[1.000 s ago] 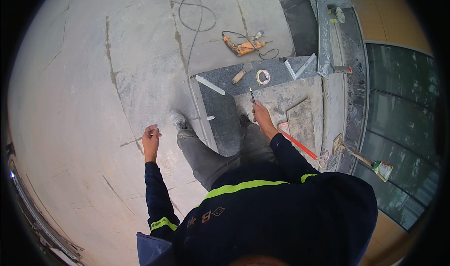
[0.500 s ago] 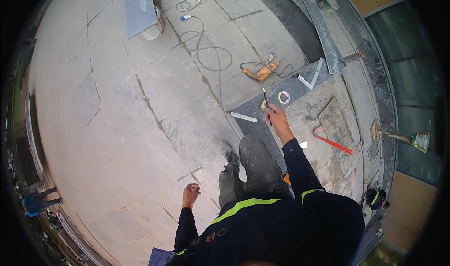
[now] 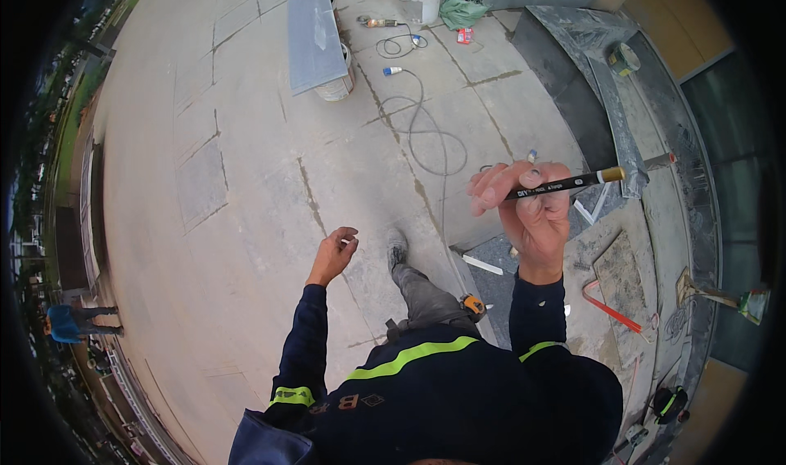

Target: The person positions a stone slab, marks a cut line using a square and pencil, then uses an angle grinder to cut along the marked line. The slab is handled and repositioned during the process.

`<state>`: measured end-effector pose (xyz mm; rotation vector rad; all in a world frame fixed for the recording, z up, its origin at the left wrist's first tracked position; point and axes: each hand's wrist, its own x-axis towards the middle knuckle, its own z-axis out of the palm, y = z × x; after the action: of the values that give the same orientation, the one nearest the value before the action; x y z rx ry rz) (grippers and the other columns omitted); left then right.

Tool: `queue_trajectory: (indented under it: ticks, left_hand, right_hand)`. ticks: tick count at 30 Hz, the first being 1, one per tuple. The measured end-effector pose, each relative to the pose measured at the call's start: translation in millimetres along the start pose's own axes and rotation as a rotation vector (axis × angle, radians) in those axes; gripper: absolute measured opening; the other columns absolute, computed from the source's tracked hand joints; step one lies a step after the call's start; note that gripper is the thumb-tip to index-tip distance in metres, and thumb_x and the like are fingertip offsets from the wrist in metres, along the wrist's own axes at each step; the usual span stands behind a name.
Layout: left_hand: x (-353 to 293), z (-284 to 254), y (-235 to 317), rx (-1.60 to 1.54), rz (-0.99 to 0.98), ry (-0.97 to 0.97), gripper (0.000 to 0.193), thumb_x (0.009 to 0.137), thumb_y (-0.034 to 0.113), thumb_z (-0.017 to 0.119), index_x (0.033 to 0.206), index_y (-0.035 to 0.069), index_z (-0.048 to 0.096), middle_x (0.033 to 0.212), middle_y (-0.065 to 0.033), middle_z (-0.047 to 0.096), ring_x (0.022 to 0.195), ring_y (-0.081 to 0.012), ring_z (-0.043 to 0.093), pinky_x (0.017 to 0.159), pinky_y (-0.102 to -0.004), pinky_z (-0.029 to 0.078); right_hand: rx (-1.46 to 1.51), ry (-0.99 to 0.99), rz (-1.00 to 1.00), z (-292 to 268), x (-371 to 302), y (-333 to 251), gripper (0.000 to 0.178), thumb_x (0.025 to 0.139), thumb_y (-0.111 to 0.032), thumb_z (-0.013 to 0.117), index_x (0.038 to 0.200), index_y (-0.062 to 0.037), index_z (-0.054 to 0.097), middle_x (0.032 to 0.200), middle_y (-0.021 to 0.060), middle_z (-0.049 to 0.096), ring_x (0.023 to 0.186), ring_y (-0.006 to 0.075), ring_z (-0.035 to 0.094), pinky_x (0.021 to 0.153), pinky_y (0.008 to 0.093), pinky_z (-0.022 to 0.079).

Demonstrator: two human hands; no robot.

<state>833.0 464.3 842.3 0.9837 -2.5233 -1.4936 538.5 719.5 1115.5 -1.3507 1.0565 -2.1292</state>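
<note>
Raised in front of me, my right hand (image 3: 532, 215) pinches a black pencil (image 3: 565, 185) with a gold end. The pencil lies almost level and its gold end points right. Lower and to the left, my left hand (image 3: 332, 255) hovers over the pale paving with its fingers curled. A small white bit shows between those fingers, too small to name. Below the right hand, a white strip (image 3: 483, 264) rests on a dark grey stone slab (image 3: 493, 283). A white angled piece (image 3: 584, 211) lies beyond the right wrist, partly hidden.
A grey board (image 3: 315, 43) leans on a bucket (image 3: 336, 87) ahead. A cable (image 3: 443, 154) loops over the paving, near a power tool (image 3: 378, 23). On the right lie a red-handled bar (image 3: 614, 308) and a long grey strip (image 3: 620, 129). A person (image 3: 74, 323) stands far left.
My right hand has come up toward the camera with the pencil, which now points right. My left hand has moved forward. The view has shifted and my legs have moved.
</note>
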Motion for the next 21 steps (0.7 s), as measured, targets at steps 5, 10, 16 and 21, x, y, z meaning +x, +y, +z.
queue_trajectory:
  ticks: [5,10,16,21]
  left_hand:
    - [22,-77,-76,0.188,-0.160,0.033,0.030,0.099,0.018,0.072,0.123,0.001,0.074,0.107,-0.0204,0.080,0.092,-0.0337,0.080,0.083,-0.0436,0.063]
    - [34,-117,-106,-0.291,-0.561,-0.100,0.031,0.104,0.022,0.069,0.129,0.003,0.073,0.107,-0.0066,0.078,0.091,-0.0193,0.078,0.076,-0.0353,0.059]
    - [160,-143,-115,-0.469,-0.637,-0.187,0.039,0.104,0.022,0.071,0.138,0.004,0.066,0.111,-0.0084,0.075,0.089,-0.0205,0.077,0.075,-0.0342,0.058]
    - [319,-170,-79,-0.136,-0.420,-0.453,0.037,0.104,0.021,0.071,0.135,0.002,0.068,0.111,-0.0084,0.075,0.089,-0.0192,0.077,0.074,-0.0323,0.056]
  right_hand:
    - [0.096,0.139,0.145,31,82,61,0.024,0.117,-0.022,0.056,0.138,-0.0114,0.054,0.111,0.0165,0.074,0.103,0.0291,0.071,0.099,0.0494,0.055]
    - [-0.065,0.266,0.335,36,162,109,0.023,0.117,-0.022,0.058,0.130,-0.0026,0.058,0.111,0.0109,0.075,0.105,0.0177,0.070,0.096,0.0354,0.056]
    - [-0.280,0.396,0.487,-10,171,208,0.018,0.109,-0.013,0.069,0.121,-0.0009,0.064,0.104,0.0039,0.074,0.093,0.0098,0.067,0.082,0.0279,0.055]
    - [-0.380,0.793,0.623,-14,134,255,0.018,0.103,-0.009,0.072,0.119,-0.0021,0.066,0.094,0.0026,0.071,0.086,0.0109,0.067,0.075,0.0291,0.055]
